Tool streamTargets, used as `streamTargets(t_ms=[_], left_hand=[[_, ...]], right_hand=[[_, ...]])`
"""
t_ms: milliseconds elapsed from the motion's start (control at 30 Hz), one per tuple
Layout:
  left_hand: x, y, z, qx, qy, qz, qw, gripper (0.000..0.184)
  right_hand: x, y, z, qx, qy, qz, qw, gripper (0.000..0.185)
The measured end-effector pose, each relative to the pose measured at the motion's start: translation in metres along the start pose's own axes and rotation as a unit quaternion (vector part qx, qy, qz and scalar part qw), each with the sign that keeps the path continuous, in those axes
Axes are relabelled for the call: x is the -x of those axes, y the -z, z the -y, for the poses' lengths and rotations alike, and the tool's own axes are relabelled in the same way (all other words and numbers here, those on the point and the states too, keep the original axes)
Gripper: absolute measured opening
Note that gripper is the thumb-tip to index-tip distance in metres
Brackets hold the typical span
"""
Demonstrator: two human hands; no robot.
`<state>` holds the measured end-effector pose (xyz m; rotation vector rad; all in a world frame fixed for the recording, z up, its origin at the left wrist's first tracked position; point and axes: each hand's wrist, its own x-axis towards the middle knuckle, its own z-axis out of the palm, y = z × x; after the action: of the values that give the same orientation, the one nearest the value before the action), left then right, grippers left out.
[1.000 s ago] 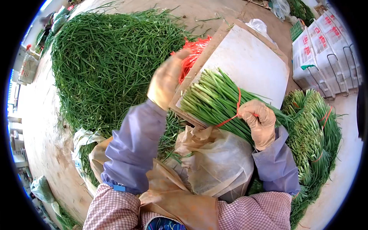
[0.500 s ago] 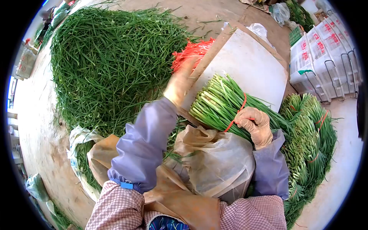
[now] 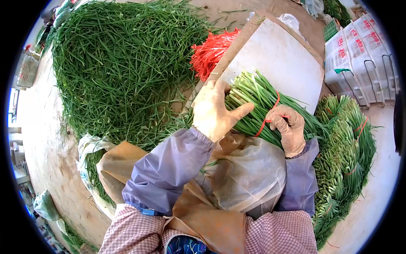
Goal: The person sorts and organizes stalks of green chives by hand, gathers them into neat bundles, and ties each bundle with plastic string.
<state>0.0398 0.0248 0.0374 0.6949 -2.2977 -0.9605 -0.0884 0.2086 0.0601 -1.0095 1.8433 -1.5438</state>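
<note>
A bundle of green chives (image 3: 253, 91) lies across a white board (image 3: 279, 55), its pale cut ends pointing up and left. A red tie (image 3: 277, 99) runs around its middle. My right hand (image 3: 289, 129), in a thin glove, is closed with fingers and thumb pinching the tie over the bundle. My left hand (image 3: 213, 108) is at the cut ends, thumb stretched out over the stalks and fingers apart; its fingertips are partly hidden at the board's edge. Whether it presses on the stalks I cannot tell.
A large heap of loose chives (image 3: 122, 72) covers the floor at left. Red ties (image 3: 213, 51) lie in a pile beside the board. Tied bundles (image 3: 338, 156) are stacked at right, below white crates (image 3: 359, 59). A plastic-covered lap (image 3: 249, 173) is below the board.
My left hand, blurred near the red ties before, has come down and right to the bundle's cut ends, its thumb spread. My right hand stays pinched on the tie.
</note>
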Motion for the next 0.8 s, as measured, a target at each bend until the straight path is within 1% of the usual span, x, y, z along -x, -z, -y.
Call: streamTargets(t_ms=[100,200,300,400,500,600,633,667,733,767,800], left_hand=[[-0.008,0.001,-0.001,-0.019,-0.009,0.02,1.0,0.055],[-0.014,0.005,0.007,-0.004,0.001,0.063,0.998,0.05],[-0.017,0.008,0.007,-0.008,-0.007,0.079,0.997,0.041],[-0.016,0.007,0.009,0.008,-0.005,0.066,0.998,0.028],[-0.008,0.0,0.018,0.038,-0.034,0.011,0.999,0.018],[-0.004,-0.012,0.037,0.117,0.035,-0.043,0.992,0.016],[-0.008,-0.014,0.042,0.185,0.16,-0.057,0.968,0.025],[-0.014,-0.011,0.051,0.403,0.301,-0.035,0.864,0.03],[-0.02,0.004,0.055,0.396,0.314,-0.064,0.861,0.032],[-0.021,0.009,0.056,0.381,0.275,-0.051,0.881,0.035],[-0.021,0.012,0.05,0.295,0.2,-0.029,0.934,0.037]], right_hand=[[0.0,-0.002,-0.001,-0.003,0.002,-0.006,1.0,0.019],[-0.001,-0.004,0.0,0.0,-0.002,-0.004,1.0,0.016],[-0.001,-0.005,0.0,0.003,-0.008,-0.009,1.0,0.015],[-0.001,-0.005,0.0,-0.003,-0.015,-0.012,1.0,0.014],[-0.002,-0.005,0.0,-0.01,-0.017,-0.009,1.0,0.014],[-0.002,-0.005,0.0,-0.014,-0.019,-0.008,1.0,0.014],[-0.002,-0.005,-0.001,-0.017,-0.019,-0.012,1.0,0.014],[-0.002,-0.005,-0.002,-0.02,-0.018,-0.015,1.0,0.015],[-0.002,-0.003,-0.001,-0.022,-0.02,-0.01,1.0,0.014],[-0.002,-0.004,-0.001,-0.026,-0.022,-0.011,0.999,0.014],[-0.002,-0.004,-0.001,-0.031,-0.023,-0.011,0.999,0.014]])
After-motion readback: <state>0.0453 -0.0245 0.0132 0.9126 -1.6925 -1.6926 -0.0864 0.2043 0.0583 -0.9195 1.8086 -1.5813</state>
